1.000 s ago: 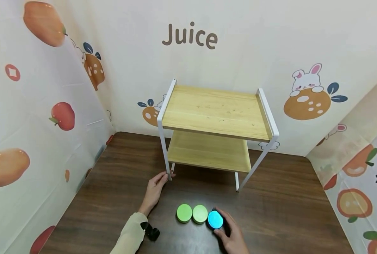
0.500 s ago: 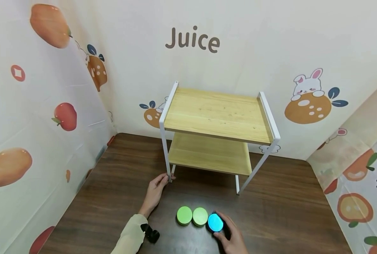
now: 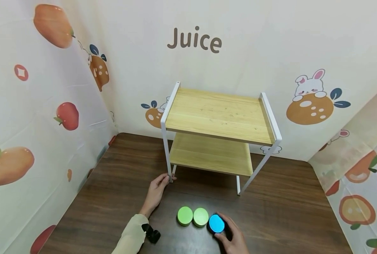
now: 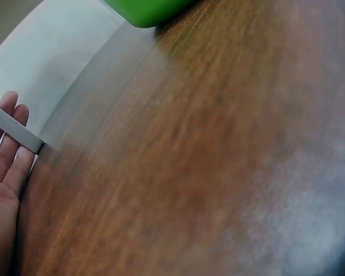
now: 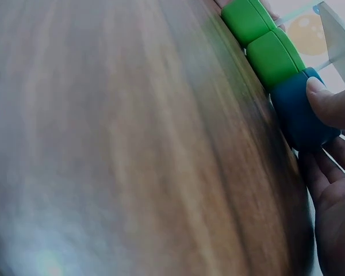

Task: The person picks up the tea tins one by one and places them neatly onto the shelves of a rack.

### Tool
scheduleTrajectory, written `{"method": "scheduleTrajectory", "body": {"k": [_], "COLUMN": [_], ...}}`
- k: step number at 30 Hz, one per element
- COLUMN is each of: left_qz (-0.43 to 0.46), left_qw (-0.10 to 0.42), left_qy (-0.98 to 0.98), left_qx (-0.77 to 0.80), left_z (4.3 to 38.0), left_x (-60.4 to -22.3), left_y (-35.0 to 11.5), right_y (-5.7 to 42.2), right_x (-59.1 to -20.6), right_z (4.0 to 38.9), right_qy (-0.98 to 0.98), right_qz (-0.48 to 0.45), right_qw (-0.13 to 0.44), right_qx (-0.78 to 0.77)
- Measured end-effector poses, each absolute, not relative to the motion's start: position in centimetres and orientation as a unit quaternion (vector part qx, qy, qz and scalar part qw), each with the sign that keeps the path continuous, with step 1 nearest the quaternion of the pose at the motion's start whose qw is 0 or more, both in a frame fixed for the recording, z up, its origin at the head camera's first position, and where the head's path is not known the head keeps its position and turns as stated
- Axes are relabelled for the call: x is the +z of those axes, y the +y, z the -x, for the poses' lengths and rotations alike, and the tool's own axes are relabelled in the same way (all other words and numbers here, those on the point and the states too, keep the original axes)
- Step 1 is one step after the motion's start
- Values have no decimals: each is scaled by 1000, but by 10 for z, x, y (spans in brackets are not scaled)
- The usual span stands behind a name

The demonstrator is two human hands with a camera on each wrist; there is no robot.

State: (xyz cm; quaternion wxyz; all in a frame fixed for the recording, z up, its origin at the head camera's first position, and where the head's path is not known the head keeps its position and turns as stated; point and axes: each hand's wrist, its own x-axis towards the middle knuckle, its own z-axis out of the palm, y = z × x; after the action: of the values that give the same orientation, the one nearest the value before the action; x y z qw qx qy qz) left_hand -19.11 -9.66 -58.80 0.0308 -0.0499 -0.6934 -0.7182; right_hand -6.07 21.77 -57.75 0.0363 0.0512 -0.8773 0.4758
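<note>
My left hand (image 3: 155, 193) holds the front left leg (image 3: 168, 165) of a two-tier shelf rack (image 3: 220, 116) near its foot. In the left wrist view, the leg (image 4: 14, 126) crosses in front of the fingers (image 4: 14, 160). Low on the right, my right hand (image 3: 234, 238) grips a blue round lidded container (image 3: 216, 223) between thumb and fingers. In the right wrist view its thumb lies on the upper edge of the blue container (image 5: 302, 112). Two green round containers, one left (image 3: 185, 215) and one middle (image 3: 201, 217), stand in a row beside the blue one.
The rack has light wood boards, with the lower board (image 3: 210, 155) under the top one, and white metal side frames. It stands on a dark wood table (image 3: 290, 211) before a fruit-printed backdrop (image 3: 239, 46). A black wrist camera (image 3: 152, 234) sits at the left sleeve (image 3: 131, 234).
The whole head view has shifted slightly, so the scene sits a little lower and further right. Both hands keep their hold, and the containers and rack stay in place.
</note>
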Motion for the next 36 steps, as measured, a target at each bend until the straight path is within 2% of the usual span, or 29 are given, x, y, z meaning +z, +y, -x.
{"method": "scheduleTrajectory", "body": {"k": [5, 12, 15, 24, 36], "left_qz": [48, 44, 45, 49, 56], "left_qw": [30, 26, 27, 24, 25], "left_qy": [-692, -695, -696, -697, -701], "left_qx": [-720, -717, -716, -715, -711], "left_z": [191, 190, 190, 189, 190], "left_x": [-588, -588, -587, -586, -585], "left_y": [-97, -97, -97, -97, -99], "right_y": [219, 222, 224, 224, 221], "right_x": [-578, -581, -581, -573, -557], "right_z": [62, 63, 66, 72, 79], "right_qy": [-876, -867, -860, -851, -871], "right_qz": [-62, -110, -130, -168, -130], "right_qw": [48, 115, 127, 134, 100], "right_qx": [476, 472, 476, 479, 463]}}
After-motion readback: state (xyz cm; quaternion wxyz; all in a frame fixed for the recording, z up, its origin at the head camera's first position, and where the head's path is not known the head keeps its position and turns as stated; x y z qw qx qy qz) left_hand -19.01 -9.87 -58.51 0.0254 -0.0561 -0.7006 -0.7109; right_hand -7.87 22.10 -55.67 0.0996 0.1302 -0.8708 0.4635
